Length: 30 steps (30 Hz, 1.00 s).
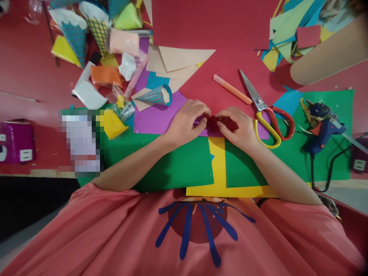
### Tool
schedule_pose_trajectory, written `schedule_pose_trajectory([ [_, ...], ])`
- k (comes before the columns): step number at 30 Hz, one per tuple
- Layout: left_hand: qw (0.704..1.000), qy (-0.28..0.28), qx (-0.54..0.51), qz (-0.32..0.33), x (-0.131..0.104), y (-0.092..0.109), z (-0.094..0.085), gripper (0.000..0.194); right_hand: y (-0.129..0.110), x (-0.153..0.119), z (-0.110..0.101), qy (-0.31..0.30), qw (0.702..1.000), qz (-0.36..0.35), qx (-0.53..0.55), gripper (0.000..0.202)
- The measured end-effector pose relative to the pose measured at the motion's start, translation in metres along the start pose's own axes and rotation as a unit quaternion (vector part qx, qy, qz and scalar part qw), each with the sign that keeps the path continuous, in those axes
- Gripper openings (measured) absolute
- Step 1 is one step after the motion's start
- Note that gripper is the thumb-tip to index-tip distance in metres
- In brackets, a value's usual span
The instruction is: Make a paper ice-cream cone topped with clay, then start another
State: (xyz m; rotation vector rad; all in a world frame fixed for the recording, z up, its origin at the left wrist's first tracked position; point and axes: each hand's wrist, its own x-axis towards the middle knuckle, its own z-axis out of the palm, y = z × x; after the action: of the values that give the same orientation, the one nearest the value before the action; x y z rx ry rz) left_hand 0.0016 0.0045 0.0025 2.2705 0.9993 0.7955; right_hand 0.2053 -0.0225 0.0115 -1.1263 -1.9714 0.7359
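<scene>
Between my hands is a small dark red piece (212, 123), pinched from both sides; its exact shape is hard to make out. My left hand (189, 120) holds its left end with thumb and fingertips. On the other side my right hand (237, 126) grips it the same way. Both hands are over the front edge of a purple sheet (158, 122). A small blue patterned cone (152, 96) lies beyond my left hand. Scissors (260, 103) with red and yellow handles rest beside my right hand, near an orange marker (232, 89).
A blue glue gun (323, 136) with a cable lies at the right. Clay packets (106, 76) and larger cones (73, 32) fill the upper left. Paper scraps (287, 34) and a beige cylinder (330, 53) are at the upper right. Green sheets (172, 165) lie in front.
</scene>
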Motion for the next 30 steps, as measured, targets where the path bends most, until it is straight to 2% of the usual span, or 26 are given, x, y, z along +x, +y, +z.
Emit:
schedule_pose_trajectory([
  [9,1.0,0.009,-0.004,-0.009,-0.0017,0.0023,0.0002,0.009,-0.0007,-0.0005,0.0002,0.004,1.0,0.011,-0.026,0.014],
  [14,1.0,-0.003,-0.005,0.019,-0.0011,0.0014,0.0032,0.014,0.0002,-0.0013,0.0015,0.003,1.0,0.016,-0.015,0.019],
  [19,1.0,-0.011,0.002,0.016,-0.001,-0.0023,0.0048,0.008,0.0001,-0.0012,0.0007,-0.003,1.0,0.026,-0.005,0.02],
  [30,1.0,-0.003,0.018,0.017,-0.0005,-0.0034,0.0025,0.014,0.004,-0.0006,-0.0007,0.005,0.999,0.021,-0.026,0.017],
])
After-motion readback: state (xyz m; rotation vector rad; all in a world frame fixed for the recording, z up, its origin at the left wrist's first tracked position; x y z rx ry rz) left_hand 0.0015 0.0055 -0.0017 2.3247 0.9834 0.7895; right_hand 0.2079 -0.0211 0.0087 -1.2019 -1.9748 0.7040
